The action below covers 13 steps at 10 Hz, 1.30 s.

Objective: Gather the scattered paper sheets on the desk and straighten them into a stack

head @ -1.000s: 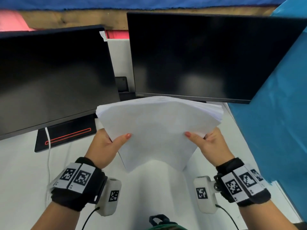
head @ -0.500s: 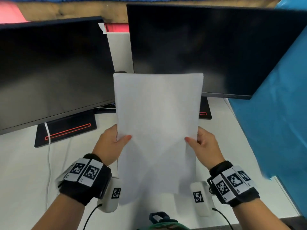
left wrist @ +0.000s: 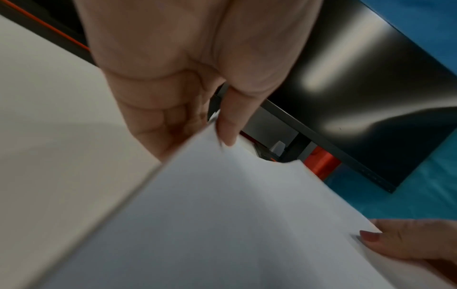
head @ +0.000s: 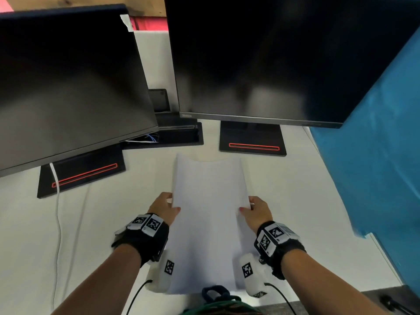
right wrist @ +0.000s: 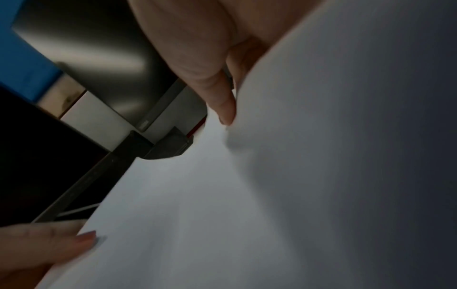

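Note:
A stack of white paper sheets point(head: 208, 214) is held lengthwise over the white desk point(head: 91, 223), bowed downward across its width so the long edges curl up. My left hand point(head: 167, 206) grips its left long edge point(left wrist: 222, 215), thumb on top and fingers underneath. On the opposite edge my right hand point(head: 254, 209) pinches the same stack point(right wrist: 296, 176) the same way. The sheets' near end reaches the desk's front edge between my wrists. No loose sheets show elsewhere on the desk.
Two dark monitors point(head: 68, 83) point(head: 261, 60) stand behind the paper, their black bases with red stripes point(head: 84, 175) point(head: 253, 143) on the desk. A white cable point(head: 58, 212) trails down the left. A blue panel point(head: 375, 155) borders the right side.
The stack went from fanned out, to upright in front of the monitors, to tilted down nearly flat over the desk. Both hands kept their grip and moved lower and closer together.

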Each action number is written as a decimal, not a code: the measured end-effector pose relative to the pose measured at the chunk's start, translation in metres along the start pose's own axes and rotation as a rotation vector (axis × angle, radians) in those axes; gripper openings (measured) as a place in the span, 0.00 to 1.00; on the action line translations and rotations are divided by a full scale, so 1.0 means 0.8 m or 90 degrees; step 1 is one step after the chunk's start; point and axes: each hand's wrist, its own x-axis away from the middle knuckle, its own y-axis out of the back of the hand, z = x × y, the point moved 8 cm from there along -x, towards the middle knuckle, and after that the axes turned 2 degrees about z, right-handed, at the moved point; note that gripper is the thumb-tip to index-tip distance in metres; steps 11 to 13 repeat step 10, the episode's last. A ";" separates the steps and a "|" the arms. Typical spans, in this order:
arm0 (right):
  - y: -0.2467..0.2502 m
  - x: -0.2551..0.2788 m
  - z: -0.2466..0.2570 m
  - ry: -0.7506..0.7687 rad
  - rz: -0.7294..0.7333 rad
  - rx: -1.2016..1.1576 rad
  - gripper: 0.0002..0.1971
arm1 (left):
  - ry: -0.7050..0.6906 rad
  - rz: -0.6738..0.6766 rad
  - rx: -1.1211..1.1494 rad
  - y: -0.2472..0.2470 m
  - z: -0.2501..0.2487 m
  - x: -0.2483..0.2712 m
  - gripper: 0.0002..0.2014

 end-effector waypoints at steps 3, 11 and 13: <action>0.003 0.003 -0.006 0.023 0.030 0.122 0.12 | 0.056 -0.005 0.104 -0.002 0.032 0.003 0.28; 0.064 0.045 -0.027 0.044 -0.037 -0.087 0.06 | -0.036 -0.058 0.293 0.054 0.034 0.061 0.16; 0.064 0.045 -0.027 0.044 -0.037 -0.087 0.06 | -0.036 -0.058 0.293 0.054 0.034 0.061 0.16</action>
